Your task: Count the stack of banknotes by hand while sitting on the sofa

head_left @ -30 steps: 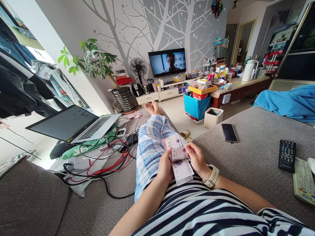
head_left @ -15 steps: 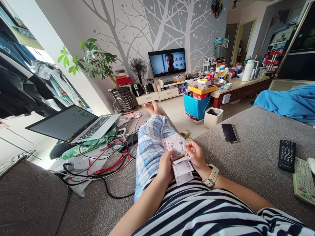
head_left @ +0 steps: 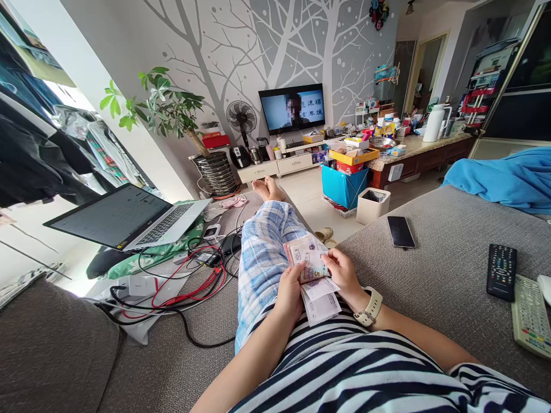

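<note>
Over my lap, my left hand (head_left: 289, 293) is closed around the left side of a bundle of banknotes (head_left: 306, 255), its thumb on top. The front note shows a 5 at its lower right. My right hand (head_left: 344, 274) pinches the right edge of the same bundle between thumb and fingers. Below the bundle, loose banknotes (head_left: 322, 307) hang folded down against my striped shirt (head_left: 344, 361). A pale watch (head_left: 369, 307) is on my right wrist. How many notes are in the bundle I cannot tell.
On the grey sofa to the right lie a phone (head_left: 400, 232), a black remote control (head_left: 501, 272) and a pale one (head_left: 532, 315). At left an open laptop (head_left: 172, 226) stands beside tangled cables (head_left: 210, 284). A waste bin (head_left: 373, 206) is beyond the sofa's edge.
The front note has tilted slightly between my fingers, and the hanging notes have shifted a little. Both hands stay in nearly the same place. The television picture has changed.
</note>
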`<state>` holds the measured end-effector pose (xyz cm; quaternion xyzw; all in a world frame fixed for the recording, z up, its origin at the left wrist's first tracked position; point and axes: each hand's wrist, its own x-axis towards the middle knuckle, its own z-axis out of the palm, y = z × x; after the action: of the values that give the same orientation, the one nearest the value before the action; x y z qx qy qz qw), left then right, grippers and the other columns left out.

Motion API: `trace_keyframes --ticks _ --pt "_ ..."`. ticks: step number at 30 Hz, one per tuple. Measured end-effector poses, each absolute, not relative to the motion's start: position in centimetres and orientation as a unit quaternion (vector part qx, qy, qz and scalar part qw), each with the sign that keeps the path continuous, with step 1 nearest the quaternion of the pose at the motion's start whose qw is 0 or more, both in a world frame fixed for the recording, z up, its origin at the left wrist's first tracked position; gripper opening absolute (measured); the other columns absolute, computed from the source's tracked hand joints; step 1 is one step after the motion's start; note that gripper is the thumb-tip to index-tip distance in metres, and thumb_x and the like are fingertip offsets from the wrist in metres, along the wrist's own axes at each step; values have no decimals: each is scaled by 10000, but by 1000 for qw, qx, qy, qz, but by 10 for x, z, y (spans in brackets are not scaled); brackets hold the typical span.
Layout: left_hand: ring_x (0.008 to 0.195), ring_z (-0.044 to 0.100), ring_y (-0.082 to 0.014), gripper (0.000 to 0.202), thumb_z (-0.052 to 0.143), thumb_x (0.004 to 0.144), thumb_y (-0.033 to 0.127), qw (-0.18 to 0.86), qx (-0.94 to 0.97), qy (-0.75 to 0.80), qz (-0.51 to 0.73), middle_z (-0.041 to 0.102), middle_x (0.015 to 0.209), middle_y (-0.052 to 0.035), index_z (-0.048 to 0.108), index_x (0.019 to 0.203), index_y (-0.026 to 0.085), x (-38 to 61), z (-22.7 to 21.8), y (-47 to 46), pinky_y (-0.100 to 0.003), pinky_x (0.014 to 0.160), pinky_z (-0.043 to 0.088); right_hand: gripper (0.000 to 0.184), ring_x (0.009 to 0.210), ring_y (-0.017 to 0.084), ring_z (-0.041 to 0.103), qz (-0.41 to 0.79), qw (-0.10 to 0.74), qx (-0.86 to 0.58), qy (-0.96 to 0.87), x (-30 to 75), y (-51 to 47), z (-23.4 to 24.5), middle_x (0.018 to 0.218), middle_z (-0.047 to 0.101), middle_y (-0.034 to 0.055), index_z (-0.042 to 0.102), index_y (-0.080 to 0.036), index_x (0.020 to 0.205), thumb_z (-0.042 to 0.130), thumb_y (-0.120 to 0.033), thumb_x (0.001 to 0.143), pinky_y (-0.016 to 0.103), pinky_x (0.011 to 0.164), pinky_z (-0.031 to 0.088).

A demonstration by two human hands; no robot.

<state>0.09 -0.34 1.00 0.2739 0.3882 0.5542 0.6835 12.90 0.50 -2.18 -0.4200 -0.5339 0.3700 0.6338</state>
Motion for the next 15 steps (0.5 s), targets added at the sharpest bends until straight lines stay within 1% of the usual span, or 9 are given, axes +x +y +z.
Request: trace_keyframes --ticks 5,15 --pt "825 700 -255 316 597 761 250 697 243 375 560 731 941 -118 647 1038 108 2 11 -2 -387 782 553 296 565 129 363 374 637 -413 -533 129 4 -21 608 409 -30 489 -194 689 516 -428 869 252 528 296" --pt "838 699 -258 331 597 759 257 698 232 385 557 738 889 -109 653 1048 104 3 12 -1 -389 801 548 323 555 126 362 367 649 -392 -539 129 0 -16 592 399 -33 465 -198 659 498 -427 885 258 531 295"
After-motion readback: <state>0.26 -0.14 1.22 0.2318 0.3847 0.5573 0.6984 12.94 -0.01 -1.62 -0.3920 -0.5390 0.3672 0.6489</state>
